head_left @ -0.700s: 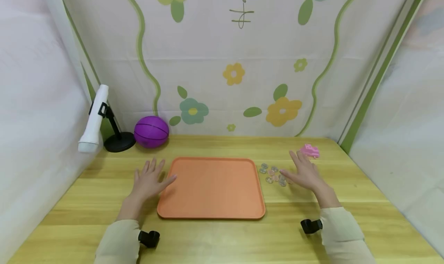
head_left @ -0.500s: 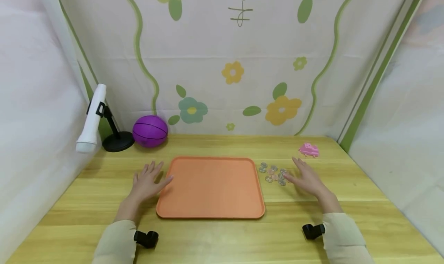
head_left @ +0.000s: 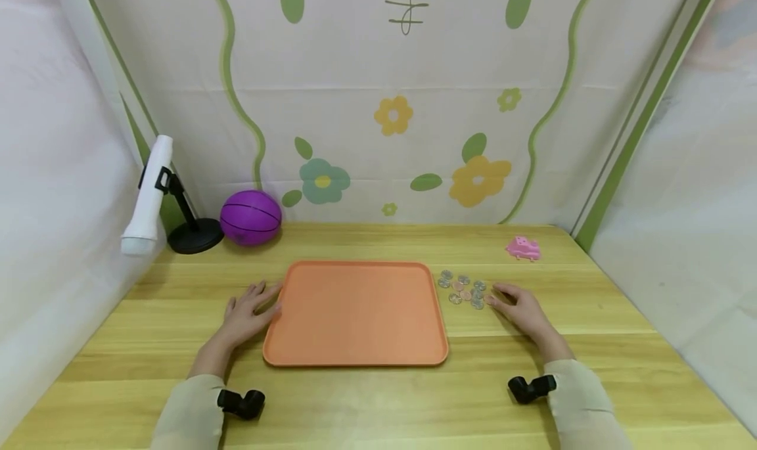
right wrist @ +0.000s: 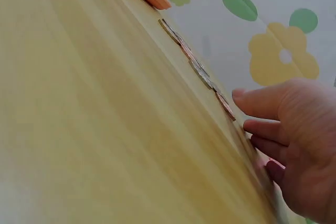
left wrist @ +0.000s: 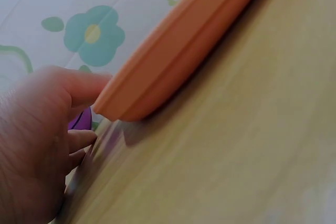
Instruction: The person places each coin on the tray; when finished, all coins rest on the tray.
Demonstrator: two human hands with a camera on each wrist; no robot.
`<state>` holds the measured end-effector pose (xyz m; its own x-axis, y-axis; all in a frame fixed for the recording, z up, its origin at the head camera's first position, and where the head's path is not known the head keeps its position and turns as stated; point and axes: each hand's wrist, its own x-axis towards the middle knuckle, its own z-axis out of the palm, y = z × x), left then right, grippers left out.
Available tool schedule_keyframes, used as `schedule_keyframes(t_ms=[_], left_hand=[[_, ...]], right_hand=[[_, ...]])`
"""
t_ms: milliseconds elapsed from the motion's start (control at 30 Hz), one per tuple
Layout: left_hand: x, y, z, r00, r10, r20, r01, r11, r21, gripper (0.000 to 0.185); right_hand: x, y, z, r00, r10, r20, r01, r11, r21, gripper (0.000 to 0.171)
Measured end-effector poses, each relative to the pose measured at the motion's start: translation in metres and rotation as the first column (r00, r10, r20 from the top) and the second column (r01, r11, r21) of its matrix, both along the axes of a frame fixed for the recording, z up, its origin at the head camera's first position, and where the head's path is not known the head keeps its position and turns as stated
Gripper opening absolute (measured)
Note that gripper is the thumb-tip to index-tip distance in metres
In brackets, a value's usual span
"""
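An orange tray (head_left: 355,315) lies on the wooden table in the head view. At its left edge is my left hand (head_left: 244,320), fingers spread on the table side and thumb at the rim. The left wrist view shows the thumb against the rim of the tray (left wrist: 173,45). Several silver and copper coins (head_left: 466,295) lie flat right of the tray. My right hand (head_left: 523,312) is low at the coins' right side, thumb and fingers loosely bent and apart. In the right wrist view, its thumb is close to a copper coin (right wrist: 224,104); nothing is held.
A pink toy (head_left: 524,248) sits at the back right. At the back left are a purple ball (head_left: 251,218) and a white flashlight-like object (head_left: 150,197) on a black stand (head_left: 196,234). A flowered cloth (head_left: 331,56) rises behind the wooden table (head_left: 378,407).
My right hand has lowered beside the coins, its fingers bending more. My left hand has come down to the tray's left rim. The head view has tilted slightly.
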<state>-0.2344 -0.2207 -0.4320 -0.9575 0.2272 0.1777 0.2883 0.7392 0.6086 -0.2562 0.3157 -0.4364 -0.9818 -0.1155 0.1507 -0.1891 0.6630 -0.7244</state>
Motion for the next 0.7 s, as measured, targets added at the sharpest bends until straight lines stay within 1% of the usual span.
schedule_keyframes(t_ms=[100, 333, 467, 600, 700], left_hand=[[0.0009, -0.0009, 0.0006, 1.000, -0.012, -0.004, 0.012, 1.000, -0.005, 0.050], [0.0024, -0.0007, -0.0013, 1.000, -0.022, -0.007, 0.022, 1.000, -0.004, 0.049], [0.0031, 0.0005, -0.0028, 1.000, -0.015, -0.012, 0.015, 1.000, -0.004, 0.048], [0.0029, 0.0011, -0.0041, 1.000, -0.004, -0.021, 0.004, 1.000, -0.008, 0.049], [0.0020, 0.0021, -0.0042, 1.000, 0.003, -0.026, -0.003, 1.000, -0.018, 0.049]], right_hand=[[-0.0007, 0.0003, -0.0052, 0.999, -0.015, -0.033, 0.015, 1.000, -0.002, 0.050], [-0.0002, -0.0041, -0.0083, 0.994, -0.038, -0.098, 0.043, 0.998, 0.052, 0.038], [0.0009, -0.0064, -0.0086, 0.993, -0.050, -0.103, 0.055, 0.997, 0.049, 0.033], [0.0015, -0.0088, -0.0073, 0.995, -0.058, -0.082, 0.061, 0.998, 0.036, 0.030], [0.0005, -0.0088, -0.0059, 0.996, -0.053, -0.072, 0.057, 0.997, 0.043, 0.026]])
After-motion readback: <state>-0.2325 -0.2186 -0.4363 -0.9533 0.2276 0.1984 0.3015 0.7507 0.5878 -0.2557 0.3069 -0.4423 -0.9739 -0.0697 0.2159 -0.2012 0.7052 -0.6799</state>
